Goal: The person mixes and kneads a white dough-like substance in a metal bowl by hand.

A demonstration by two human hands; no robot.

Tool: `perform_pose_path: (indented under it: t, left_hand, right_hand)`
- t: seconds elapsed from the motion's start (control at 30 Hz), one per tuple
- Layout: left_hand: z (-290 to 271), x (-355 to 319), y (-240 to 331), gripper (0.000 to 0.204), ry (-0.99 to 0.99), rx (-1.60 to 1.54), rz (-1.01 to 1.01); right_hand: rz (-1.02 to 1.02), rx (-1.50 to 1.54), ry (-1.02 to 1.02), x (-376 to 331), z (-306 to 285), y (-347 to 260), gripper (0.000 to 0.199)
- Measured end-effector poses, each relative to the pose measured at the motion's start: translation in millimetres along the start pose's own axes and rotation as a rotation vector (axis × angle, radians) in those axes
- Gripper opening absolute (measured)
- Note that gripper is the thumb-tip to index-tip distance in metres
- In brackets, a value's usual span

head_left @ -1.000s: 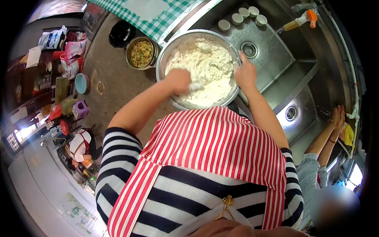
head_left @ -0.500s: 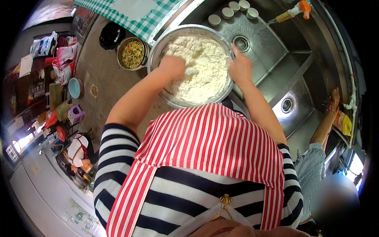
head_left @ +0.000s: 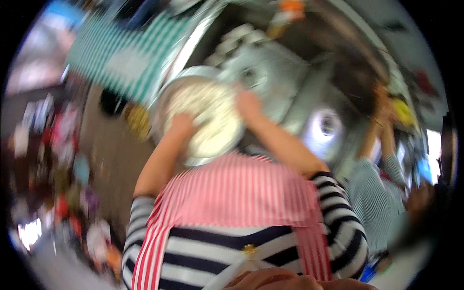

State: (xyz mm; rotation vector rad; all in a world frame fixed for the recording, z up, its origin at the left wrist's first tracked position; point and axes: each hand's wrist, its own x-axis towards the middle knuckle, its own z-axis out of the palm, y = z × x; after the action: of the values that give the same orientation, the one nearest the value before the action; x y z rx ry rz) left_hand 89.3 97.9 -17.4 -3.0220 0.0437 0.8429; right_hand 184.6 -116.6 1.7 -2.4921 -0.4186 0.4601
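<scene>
Closest in, just behind the hands, a red-and-white striped apron [head_left: 237, 193], and both forearms reach forward from it! The left hand [head_left: 182, 126] angles down into a pale floury mixture [head_left: 212, 108], fingers buried, so I can't tell whether they're spread or clenched. Over to the right hand [head_left: 249, 105], bent at the wrist and gripping the rim of the steel bowl [head_left: 195, 72], finger detail lost in blur. That bowl sits between the two, its far side crowding the sink [head_left: 285, 63] ahead of the right hand. Out left of the left hand, a pot of food [head_left: 137, 121] and a black bin [head_left: 112, 104]. Farther ahead, small pale cups [head_left: 239, 36] and a cloth-covered counter [head_left: 87, 53]; well off right, a co-worker's hands [head_left: 381, 101]!
</scene>
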Motion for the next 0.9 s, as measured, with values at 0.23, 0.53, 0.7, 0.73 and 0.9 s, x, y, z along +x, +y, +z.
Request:
perform_pose_path:
  t: [0.23, 0.53, 0.7, 0.73, 0.9]
  left_hand:
    - [62.7, 25.3, -11.8, 0.046, 0.036, -0.271, -0.166]
    - [59.9, 28.4, -11.9, 0.041, 0.072, -0.182, -0.154]
    - [67.4, 19.6, -23.2, 0.040, 0.071, -0.183, -0.175]
    - [67.7, 20.7, -21.0, 0.039, 0.074, -0.185, -0.176]
    - [66.6, 13.2, -19.4, 0.038, 0.078, -0.187, -0.194]
  right_hand:
    - [-0.080, 0.022, -0.064, -20.4, -5.6, -8.1, 0.045]
    - [-0.009, 0.109, 0.103, -42.0, 1.6, -11.2, 0.040]
    - [0.007, 0.110, 0.015, -50.4, -12.8, -18.9, 0.044]
    - [-0.007, 0.095, 0.018, -45.1, -7.9, -14.5, 0.050]
    - [-0.028, 0.105, 0.024, -40.0, -1.7, -6.6, 0.056]
